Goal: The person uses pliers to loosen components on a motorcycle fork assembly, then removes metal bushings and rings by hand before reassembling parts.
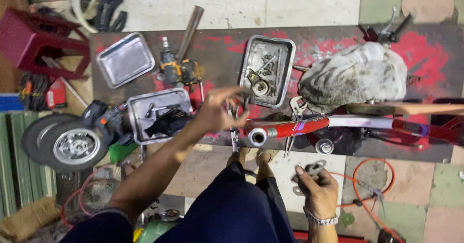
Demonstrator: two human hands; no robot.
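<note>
A dark metal bench [222, 50], smeared with worn red paint, stands on a floor of pale, green and pink tiles [309, 1]. On it lie an empty steel tray [124, 59], a yellow and black cordless drill [178, 69], a second tray [280, 54] holding nuts and a bearing, and a third tray [145, 103] with a black glove in it. A dirty white cloth bundle [353, 76] sits at the right. A red and white bicycle frame [333, 124] lies across the front edge, its open tube end toward the person. The left hand [217, 108] hovers half curled just above the bench beside that tube end, holding nothing clear. The right hand [316, 187], lower down over the floor, grips small metal washers [314, 168]. A small wheel [72, 144] rests at the left, near a red stool [41, 40]
</note>
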